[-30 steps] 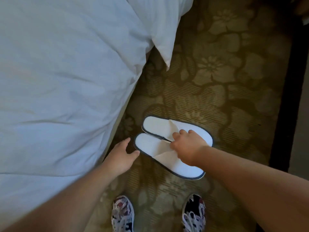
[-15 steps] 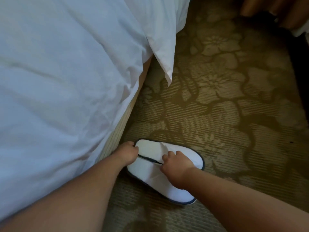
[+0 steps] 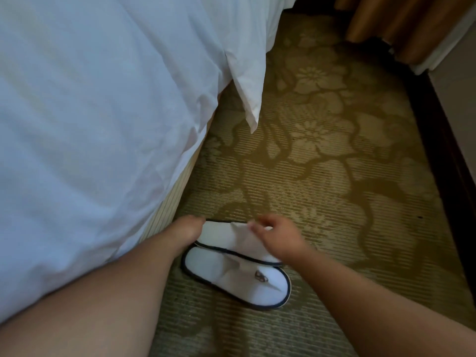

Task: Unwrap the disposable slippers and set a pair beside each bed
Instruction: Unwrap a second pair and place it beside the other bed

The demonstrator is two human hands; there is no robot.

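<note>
Two white disposable slippers with dark trim lie side by side on the patterned carpet, close to the bed (image 3: 103, 124). The near slipper (image 3: 231, 276) lies flat and bears a small logo on its strap. The far slipper (image 3: 231, 238) is partly covered by my hands. My left hand (image 3: 186, 229) holds its heel end, next to the bed base. My right hand (image 3: 278, 237) pinches the edge of that slipper's strap and lifts it a little.
White bedding hangs over the bed's side, with a pillow corner (image 3: 251, 109) pointing down at the carpet (image 3: 322, 176). Brown curtains (image 3: 401, 27) hang at the top right. A dark skirting strip (image 3: 453, 176) runs along the wall on the right.
The view has tilted forward, so my shoes dropped out of sight. My left hand moved onto the far slipper's heel. My right hand shifted from the near slipper's strap to the far one's.
</note>
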